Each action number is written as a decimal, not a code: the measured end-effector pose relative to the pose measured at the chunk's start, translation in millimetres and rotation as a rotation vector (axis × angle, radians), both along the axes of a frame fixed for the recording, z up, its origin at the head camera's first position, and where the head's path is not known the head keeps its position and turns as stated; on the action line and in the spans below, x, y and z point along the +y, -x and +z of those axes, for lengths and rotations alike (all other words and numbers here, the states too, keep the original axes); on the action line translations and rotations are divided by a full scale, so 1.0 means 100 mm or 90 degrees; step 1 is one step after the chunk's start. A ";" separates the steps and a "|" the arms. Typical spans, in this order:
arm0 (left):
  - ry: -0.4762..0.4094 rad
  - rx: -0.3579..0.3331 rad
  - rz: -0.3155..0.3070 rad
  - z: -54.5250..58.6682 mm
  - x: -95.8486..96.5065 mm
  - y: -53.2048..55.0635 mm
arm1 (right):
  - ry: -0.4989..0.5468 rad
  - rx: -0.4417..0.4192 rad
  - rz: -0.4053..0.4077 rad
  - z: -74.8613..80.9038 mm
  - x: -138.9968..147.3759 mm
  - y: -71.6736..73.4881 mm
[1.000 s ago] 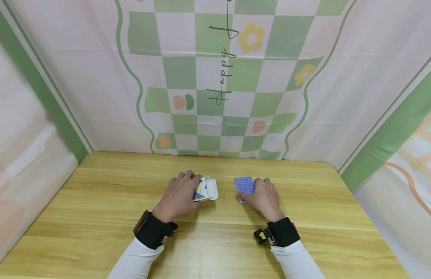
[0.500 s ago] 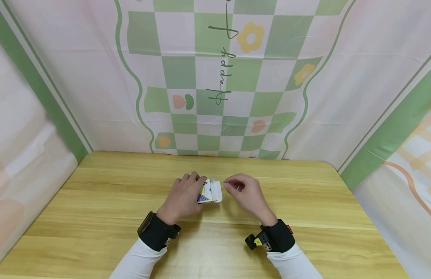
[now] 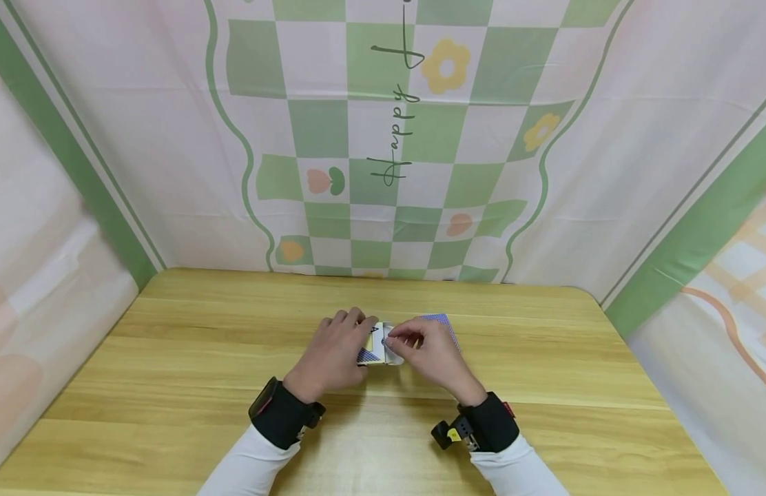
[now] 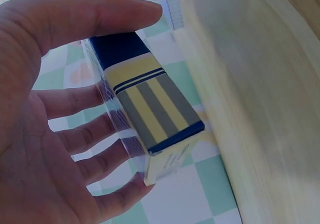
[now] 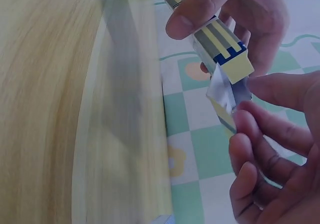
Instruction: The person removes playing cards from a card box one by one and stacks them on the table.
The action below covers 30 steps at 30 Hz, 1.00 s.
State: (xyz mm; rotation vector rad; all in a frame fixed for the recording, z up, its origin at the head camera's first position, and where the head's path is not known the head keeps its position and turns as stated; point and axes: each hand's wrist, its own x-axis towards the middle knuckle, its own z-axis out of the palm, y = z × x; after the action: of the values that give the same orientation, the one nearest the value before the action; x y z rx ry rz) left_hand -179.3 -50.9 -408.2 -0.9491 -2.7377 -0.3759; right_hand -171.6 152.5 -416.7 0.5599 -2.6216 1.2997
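Observation:
A playing card box (image 3: 377, 344), pale with blue and a letter A on its face, is gripped by my left hand (image 3: 332, 355). In the left wrist view the thumb lies along one edge of the box (image 4: 145, 94), and the other fingers hold its far face. My right hand (image 3: 435, 355) pinches the opened end flap (image 5: 223, 89) between thumb and fingertips, as the right wrist view shows. Behind the right hand a blue-backed deck of playing cards (image 3: 443, 321) lies on the table, partly covered by that hand.
The wooden table (image 3: 191, 372) runs back to a hanging cloth (image 3: 373, 131) with green checks and flowers. More cloth hangs at left and right. Each wrist wears a black band (image 3: 491, 421) with a small camera.
My right hand has left the deck on the table and moved left to the box's flap. My left hand has shifted slightly right with the box.

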 end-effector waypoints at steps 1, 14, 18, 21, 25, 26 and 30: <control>0.000 0.001 -0.002 0.00 0.00 0.00 | 0.000 -0.005 -0.001 0.00 0.00 0.00; 0.009 -0.001 -0.016 0.03 0.03 -0.02 | -0.020 -0.013 -0.023 -0.03 0.00 0.01; 0.008 -0.002 -0.015 0.03 0.02 -0.02 | -0.019 -0.017 -0.018 -0.02 0.01 0.01; 0.007 -0.005 -0.012 0.03 0.01 -0.01 | -0.017 -0.018 -0.017 -0.02 0.01 0.01; 0.008 -0.014 -0.006 0.03 -0.02 0.00 | -0.011 -0.020 -0.014 -0.01 0.04 0.02; 0.009 -0.016 -0.004 0.04 -0.02 0.00 | -0.009 -0.019 -0.013 -0.01 0.04 0.03; 0.008 -0.022 0.008 0.05 -0.05 0.01 | -0.003 -0.023 -0.017 0.00 0.06 0.03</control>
State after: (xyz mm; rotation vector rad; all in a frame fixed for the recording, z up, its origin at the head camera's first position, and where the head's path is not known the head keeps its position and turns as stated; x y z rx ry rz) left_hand -180.0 -55.9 -403.6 -0.9377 -2.7787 -0.3772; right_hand -174.4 158.7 -416.5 0.5044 -2.6525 1.3085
